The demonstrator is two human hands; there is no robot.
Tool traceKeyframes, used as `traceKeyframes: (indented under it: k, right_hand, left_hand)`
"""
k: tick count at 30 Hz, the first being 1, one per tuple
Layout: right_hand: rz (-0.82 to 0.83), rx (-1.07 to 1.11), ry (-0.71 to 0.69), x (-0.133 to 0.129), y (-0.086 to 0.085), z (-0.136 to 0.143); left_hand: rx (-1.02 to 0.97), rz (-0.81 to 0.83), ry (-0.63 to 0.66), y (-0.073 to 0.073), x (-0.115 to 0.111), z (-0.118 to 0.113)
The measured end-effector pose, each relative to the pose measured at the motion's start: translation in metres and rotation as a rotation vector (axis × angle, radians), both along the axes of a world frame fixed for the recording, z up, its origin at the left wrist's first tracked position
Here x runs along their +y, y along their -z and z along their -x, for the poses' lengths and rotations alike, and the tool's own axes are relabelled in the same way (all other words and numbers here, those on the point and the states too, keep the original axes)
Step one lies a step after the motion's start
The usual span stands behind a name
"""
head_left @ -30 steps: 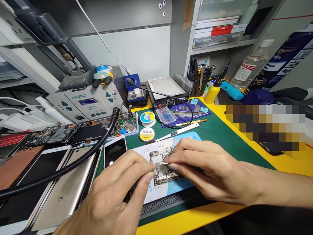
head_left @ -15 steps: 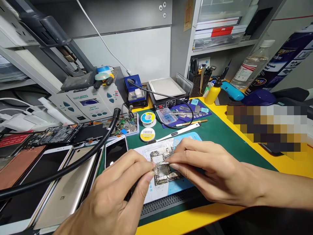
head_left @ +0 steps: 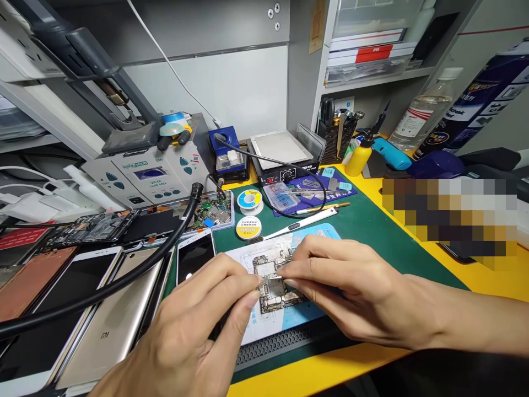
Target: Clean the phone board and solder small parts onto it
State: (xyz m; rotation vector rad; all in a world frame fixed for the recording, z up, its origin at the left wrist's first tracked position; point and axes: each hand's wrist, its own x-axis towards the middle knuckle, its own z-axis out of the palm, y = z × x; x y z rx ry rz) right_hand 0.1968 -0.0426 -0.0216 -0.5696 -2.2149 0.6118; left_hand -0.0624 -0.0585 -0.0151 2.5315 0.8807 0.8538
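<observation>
A phone circuit board (head_left: 275, 284) lies on a white and blue sheet (head_left: 285, 320) on the green mat (head_left: 372, 231). My left hand (head_left: 194, 336) pinches a small thin metal piece (head_left: 270, 277) just above the board, thumb and forefinger closed on it. My right hand (head_left: 343, 286) comes in from the right. Its fingertips meet the same metal piece from the other side and rest on the board's right edge.
Several phones (head_left: 103, 325) lie at the left under a black hose (head_left: 124, 275). Behind the mat stand a soldering station (head_left: 149, 173), two solder spools (head_left: 249, 199), a heating plate (head_left: 281, 149), white tweezers (head_left: 301, 221), a yellow bottle (head_left: 359, 155) and a tool cup (head_left: 336, 138).
None beyond a slight shift of the view; both hands stay pinched over the board.
</observation>
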Motion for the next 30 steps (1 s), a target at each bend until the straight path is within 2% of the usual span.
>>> traceKeyframes:
  k: [30]
  right_hand:
    - [0.014,0.027,-0.002,0.0020,0.0023,0.0010]
  left_hand:
    - [0.014,-0.017,0.004,-0.0008,0.0010,0.0014]
